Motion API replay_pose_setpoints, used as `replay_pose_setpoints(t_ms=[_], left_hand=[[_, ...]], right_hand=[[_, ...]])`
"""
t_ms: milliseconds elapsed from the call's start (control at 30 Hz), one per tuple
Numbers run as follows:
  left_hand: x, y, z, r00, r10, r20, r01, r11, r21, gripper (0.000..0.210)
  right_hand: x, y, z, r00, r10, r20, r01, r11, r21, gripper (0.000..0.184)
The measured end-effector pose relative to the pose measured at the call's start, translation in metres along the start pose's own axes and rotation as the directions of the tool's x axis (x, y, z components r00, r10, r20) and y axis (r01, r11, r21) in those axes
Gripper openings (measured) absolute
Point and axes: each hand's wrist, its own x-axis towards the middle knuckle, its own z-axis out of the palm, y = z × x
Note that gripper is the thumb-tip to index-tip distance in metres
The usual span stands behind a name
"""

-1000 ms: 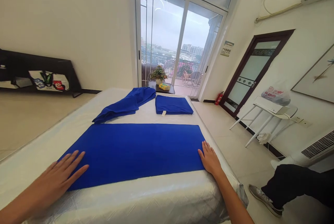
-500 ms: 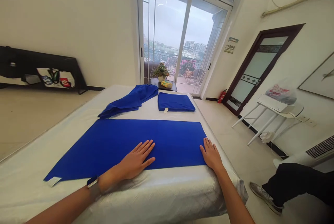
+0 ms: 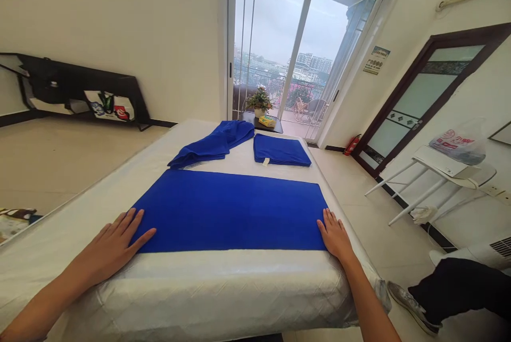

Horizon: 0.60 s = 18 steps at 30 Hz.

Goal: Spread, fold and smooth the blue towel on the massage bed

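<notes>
A blue towel (image 3: 235,214) lies flat and smooth across the mattress (image 3: 215,283) in front of me. On its left end rests my left hand (image 3: 114,249), fingers spread and pressing down lightly. My right hand (image 3: 336,234) lies flat on the towel's right edge, holding nothing. Behind it, a folded blue towel (image 3: 281,150) with a white label sits at the right. To that one's left is a rumpled blue towel (image 3: 213,145). Beneath my left hand and wrist, the flat towel's left end is partly hidden.
Plastic sheeting covers the mattress. At its far end stands a small dark table with a flower pot (image 3: 259,110). A white chair (image 3: 439,172) bearing a box and plastic bag is at the right, near a person's leg (image 3: 455,289). Patterned fabric (image 3: 18,223) shows at far left.
My left hand has slid left from the towel's middle to its left end. The right hand stays at the right edge. The view has shifted slightly.
</notes>
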Motion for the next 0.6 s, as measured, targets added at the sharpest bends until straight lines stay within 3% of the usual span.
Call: replay_pose_setpoints(t_ms=[167, 267, 433, 533, 600], left_hand=[[-0.001, 0.007, 0.001, 0.999, 0.001, -0.033, -0.002, 1.0, -0.028, 0.051], [0.0, 0.006, 0.003, 0.999, 0.031, -0.042, -0.034, 0.998, -0.058, 0.05], [0.001, -0.001, 0.009, 0.998, 0.043, -0.056, -0.048, 0.994, -0.1, 0.056], [0.002, 0.002, 0.008, 0.999, 0.033, -0.041, -0.036, 0.996, -0.084, 0.056], [0.001, 0.006, 0.005, 0.999, 0.026, -0.038, -0.028, 0.998, -0.058, 0.053]], right_hand=[[-0.001, -0.005, -0.015, 1.0, 0.017, 0.02, -0.016, 0.999, -0.035, 0.069], [-0.002, -0.035, -0.035, 1.0, -0.008, -0.021, 0.007, 0.999, -0.042, 0.067], [-0.012, -0.15, -0.057, 0.95, -0.305, -0.064, 0.311, 0.942, 0.13, 0.066], [-0.021, -0.22, -0.051, 0.892, -0.449, -0.054, 0.449, 0.865, 0.226, 0.07], [-0.026, -0.247, -0.042, 0.877, -0.479, -0.021, 0.467, 0.844, 0.264, 0.074]])
